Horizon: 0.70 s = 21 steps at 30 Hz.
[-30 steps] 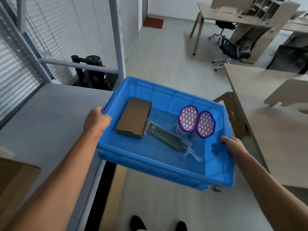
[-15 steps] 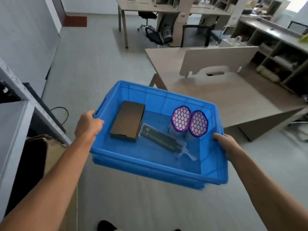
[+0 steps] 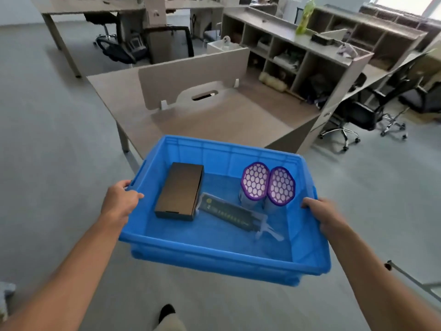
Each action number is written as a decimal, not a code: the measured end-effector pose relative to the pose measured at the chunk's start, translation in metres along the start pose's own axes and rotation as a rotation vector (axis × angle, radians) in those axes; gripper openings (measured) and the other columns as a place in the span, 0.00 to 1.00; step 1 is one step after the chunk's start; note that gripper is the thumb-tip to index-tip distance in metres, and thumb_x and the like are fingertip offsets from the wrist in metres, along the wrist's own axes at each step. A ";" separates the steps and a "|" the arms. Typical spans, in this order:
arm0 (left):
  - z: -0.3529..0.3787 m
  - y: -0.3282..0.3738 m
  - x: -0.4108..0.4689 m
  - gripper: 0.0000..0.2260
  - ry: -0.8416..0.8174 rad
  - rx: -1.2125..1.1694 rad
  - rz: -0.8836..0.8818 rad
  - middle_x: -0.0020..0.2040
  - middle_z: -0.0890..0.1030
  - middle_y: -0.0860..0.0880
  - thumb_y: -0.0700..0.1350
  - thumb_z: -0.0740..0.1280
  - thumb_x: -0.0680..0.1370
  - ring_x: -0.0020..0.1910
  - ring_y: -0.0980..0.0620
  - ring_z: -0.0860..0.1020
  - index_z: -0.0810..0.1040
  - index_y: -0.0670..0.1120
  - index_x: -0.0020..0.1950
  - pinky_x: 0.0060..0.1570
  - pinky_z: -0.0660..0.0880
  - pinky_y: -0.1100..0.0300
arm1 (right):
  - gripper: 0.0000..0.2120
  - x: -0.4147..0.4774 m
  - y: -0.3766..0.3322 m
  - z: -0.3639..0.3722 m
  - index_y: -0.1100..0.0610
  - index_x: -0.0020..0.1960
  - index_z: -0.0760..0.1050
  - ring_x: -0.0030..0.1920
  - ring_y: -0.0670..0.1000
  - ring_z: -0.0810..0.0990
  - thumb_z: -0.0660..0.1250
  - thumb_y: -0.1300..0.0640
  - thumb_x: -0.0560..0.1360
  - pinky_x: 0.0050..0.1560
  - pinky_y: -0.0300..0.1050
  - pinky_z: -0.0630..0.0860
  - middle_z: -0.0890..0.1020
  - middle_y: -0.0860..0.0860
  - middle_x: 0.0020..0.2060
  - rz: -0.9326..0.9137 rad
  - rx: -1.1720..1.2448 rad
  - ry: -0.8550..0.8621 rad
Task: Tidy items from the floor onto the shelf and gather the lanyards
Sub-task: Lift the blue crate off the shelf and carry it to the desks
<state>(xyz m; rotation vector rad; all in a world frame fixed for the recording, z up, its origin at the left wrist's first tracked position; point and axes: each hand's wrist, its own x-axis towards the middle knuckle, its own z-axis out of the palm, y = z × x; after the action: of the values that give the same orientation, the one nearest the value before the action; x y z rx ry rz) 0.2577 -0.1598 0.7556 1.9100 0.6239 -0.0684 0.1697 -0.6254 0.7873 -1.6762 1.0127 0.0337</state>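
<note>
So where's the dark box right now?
The dark box lies flat inside the blue bin, on its left side near the left hand, with the long bagged black item just to its right.

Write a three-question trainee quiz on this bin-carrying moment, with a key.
1. True or false: the brown rectangular cardboard box lies inside the blue plastic bin.
2. How many purple honeycomb-faced filters stand in the bin? A) one B) two C) four
3. Fill in: the left hand and right hand each grip the bin's ____.

Key: 1 true; 2 B; 3 rim.
</note>
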 end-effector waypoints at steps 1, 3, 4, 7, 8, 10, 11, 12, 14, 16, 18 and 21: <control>0.018 0.010 0.004 0.22 -0.021 -0.001 0.001 0.51 0.82 0.41 0.36 0.72 0.69 0.49 0.38 0.81 0.78 0.44 0.63 0.52 0.79 0.39 | 0.09 0.012 0.000 -0.011 0.63 0.47 0.80 0.44 0.63 0.84 0.67 0.65 0.67 0.51 0.62 0.82 0.85 0.62 0.44 0.003 0.009 0.015; 0.051 0.033 0.015 0.22 -0.056 0.006 0.008 0.51 0.82 0.42 0.36 0.72 0.69 0.47 0.39 0.81 0.78 0.45 0.62 0.52 0.80 0.41 | 0.09 0.038 -0.003 -0.027 0.63 0.47 0.80 0.42 0.63 0.84 0.67 0.65 0.67 0.49 0.61 0.82 0.85 0.61 0.42 0.019 0.019 0.043; 0.067 0.043 0.022 0.22 -0.073 0.008 0.016 0.51 0.82 0.42 0.36 0.72 0.69 0.47 0.39 0.81 0.78 0.46 0.62 0.51 0.80 0.42 | 0.08 0.051 -0.005 -0.034 0.62 0.46 0.80 0.41 0.62 0.84 0.67 0.65 0.68 0.47 0.60 0.83 0.85 0.61 0.41 0.026 0.027 0.057; 0.116 0.075 0.048 0.21 -0.122 -0.006 0.034 0.51 0.82 0.42 0.35 0.71 0.69 0.48 0.39 0.82 0.79 0.46 0.61 0.52 0.80 0.42 | 0.05 0.094 -0.017 -0.047 0.62 0.44 0.79 0.37 0.60 0.83 0.66 0.66 0.69 0.39 0.52 0.81 0.84 0.59 0.38 0.044 0.050 0.078; 0.132 0.085 0.058 0.20 -0.133 -0.013 0.036 0.51 0.82 0.42 0.35 0.71 0.69 0.48 0.39 0.82 0.79 0.46 0.60 0.53 0.79 0.41 | 0.05 0.110 -0.023 -0.049 0.62 0.44 0.79 0.37 0.60 0.83 0.66 0.66 0.69 0.38 0.51 0.81 0.84 0.59 0.38 0.048 0.059 0.083; 0.165 0.106 0.080 0.20 -0.147 -0.021 0.040 0.51 0.82 0.42 0.35 0.71 0.69 0.49 0.39 0.81 0.79 0.46 0.60 0.54 0.79 0.40 | 0.05 0.142 -0.037 -0.051 0.61 0.44 0.79 0.39 0.60 0.83 0.66 0.65 0.69 0.40 0.53 0.81 0.84 0.59 0.39 0.058 0.074 0.095; 0.180 0.117 0.091 0.20 -0.150 -0.025 0.040 0.52 0.82 0.42 0.35 0.71 0.69 0.49 0.39 0.81 0.79 0.46 0.60 0.54 0.79 0.40 | 0.04 0.159 -0.045 -0.051 0.60 0.44 0.78 0.40 0.61 0.83 0.67 0.65 0.69 0.43 0.55 0.82 0.84 0.59 0.40 0.065 0.080 0.100; 0.195 0.129 0.103 0.21 -0.149 -0.026 0.036 0.52 0.82 0.42 0.35 0.71 0.69 0.49 0.39 0.81 0.79 0.47 0.61 0.54 0.79 0.40 | 0.05 0.176 -0.054 -0.051 0.60 0.44 0.78 0.41 0.61 0.83 0.67 0.65 0.69 0.45 0.56 0.82 0.84 0.60 0.41 0.074 0.086 0.108; 0.223 0.152 0.123 0.21 -0.149 -0.023 0.024 0.52 0.82 0.44 0.36 0.71 0.69 0.48 0.41 0.81 0.79 0.48 0.61 0.52 0.79 0.43 | 0.07 0.207 -0.073 -0.052 0.61 0.47 0.79 0.42 0.62 0.83 0.67 0.65 0.69 0.47 0.57 0.82 0.84 0.60 0.42 0.083 0.097 0.120; 0.249 0.176 0.142 0.22 -0.160 -0.029 0.007 0.52 0.82 0.44 0.36 0.71 0.69 0.48 0.42 0.81 0.78 0.49 0.62 0.52 0.80 0.43 | 0.09 0.240 -0.093 -0.054 0.62 0.49 0.79 0.43 0.62 0.84 0.67 0.64 0.69 0.47 0.57 0.82 0.84 0.60 0.43 0.080 0.113 0.117; 0.277 0.200 0.160 0.22 -0.157 -0.040 0.001 0.54 0.81 0.44 0.36 0.71 0.69 0.51 0.40 0.81 0.78 0.48 0.63 0.53 0.79 0.41 | 0.09 0.272 -0.112 -0.057 0.62 0.49 0.79 0.41 0.62 0.84 0.67 0.64 0.69 0.45 0.56 0.82 0.85 0.60 0.42 0.073 0.123 0.135; 0.319 0.233 0.182 0.23 -0.153 -0.069 -0.017 0.54 0.81 0.44 0.34 0.70 0.70 0.51 0.41 0.80 0.77 0.46 0.63 0.54 0.79 0.41 | 0.08 0.328 -0.141 -0.064 0.61 0.47 0.80 0.41 0.61 0.85 0.67 0.64 0.68 0.44 0.56 0.83 0.85 0.60 0.41 0.062 0.121 0.134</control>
<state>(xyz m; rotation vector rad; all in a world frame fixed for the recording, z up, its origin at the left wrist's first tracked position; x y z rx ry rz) 0.5941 -0.4354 0.7574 1.8133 0.5323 -0.1995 0.4361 -0.8701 0.7579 -1.5523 1.1448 -0.0990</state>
